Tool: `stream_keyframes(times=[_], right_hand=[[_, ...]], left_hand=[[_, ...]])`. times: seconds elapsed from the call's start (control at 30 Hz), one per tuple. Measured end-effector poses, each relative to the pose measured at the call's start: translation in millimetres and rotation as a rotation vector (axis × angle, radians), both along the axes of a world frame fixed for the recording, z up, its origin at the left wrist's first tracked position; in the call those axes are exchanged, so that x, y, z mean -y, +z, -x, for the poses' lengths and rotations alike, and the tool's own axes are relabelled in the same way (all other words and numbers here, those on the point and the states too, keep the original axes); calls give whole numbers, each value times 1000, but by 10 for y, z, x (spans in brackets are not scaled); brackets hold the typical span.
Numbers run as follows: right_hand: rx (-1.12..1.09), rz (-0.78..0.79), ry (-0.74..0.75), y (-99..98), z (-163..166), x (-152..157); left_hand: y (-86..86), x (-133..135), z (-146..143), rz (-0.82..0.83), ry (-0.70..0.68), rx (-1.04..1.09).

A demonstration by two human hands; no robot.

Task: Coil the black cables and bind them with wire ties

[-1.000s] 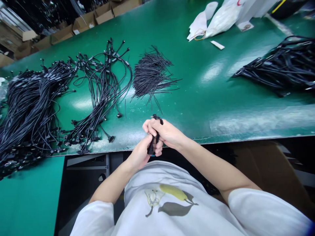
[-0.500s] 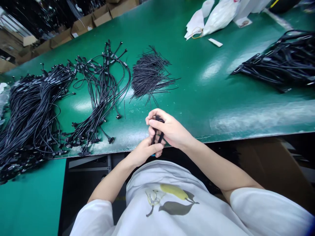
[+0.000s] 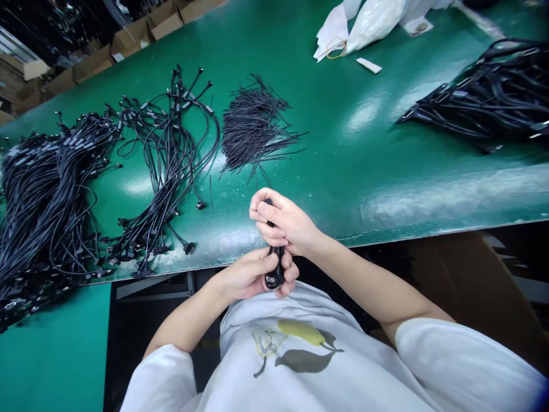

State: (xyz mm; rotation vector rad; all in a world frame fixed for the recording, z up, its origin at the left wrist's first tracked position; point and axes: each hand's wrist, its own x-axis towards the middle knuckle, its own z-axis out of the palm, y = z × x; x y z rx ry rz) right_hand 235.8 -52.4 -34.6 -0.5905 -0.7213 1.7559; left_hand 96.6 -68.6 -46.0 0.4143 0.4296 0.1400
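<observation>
Both hands meet at the near edge of the green table (image 3: 386, 149). My right hand (image 3: 281, 222) is closed round the upper part of a folded black cable (image 3: 275, 269). Just below it, my left hand (image 3: 253, 274) pinches the lower looped end of the same cable with thumb and fingers. The cable's upper end is hidden inside my right fist. A heap of short black ties (image 3: 253, 123) lies on the table just beyond my hands.
Loose black cables (image 3: 167, 154) lie left of centre, and a big pile of cables (image 3: 47, 194) fills the far left. Another cable pile (image 3: 484, 100) sits at the right. White plastic bags (image 3: 369, 23) lie at the back, with cardboard boxes (image 3: 128, 37) beyond the table.
My right hand has closed further over the cable's top. My left hand has slid down the folded cable toward my body, so its lower loop now shows between the fingers.
</observation>
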Motion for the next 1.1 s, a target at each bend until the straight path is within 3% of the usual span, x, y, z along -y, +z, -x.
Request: stream_keyframes(times=[0.13,0.3,0.4,0.57,0.83,0.97,1.1], right_hand=[[262,-52,-74,-120,-59,-66],[1014,-366,-462,-246,-94,52],[1241,-506,-355,-309,13,191],[1389,-582,-380,-347,197,250],[1662,-666,-396,-148,149,309],[1516,-482,-330,-141,111,254],[1131,-217,-48,-155,71,181]], left_hand=[[-80,66,-98,-71,228,-85],[-146,-152,-61,-276,691,-174],[-110,-271,-17,-394,913,-177],[-69,-248,-34,-542,905,-229],[-79,-234,-65,-475,877,-331],[-80,-195,-92,-572,886,-356],[-60,-169,-106,-610,879,-358]])
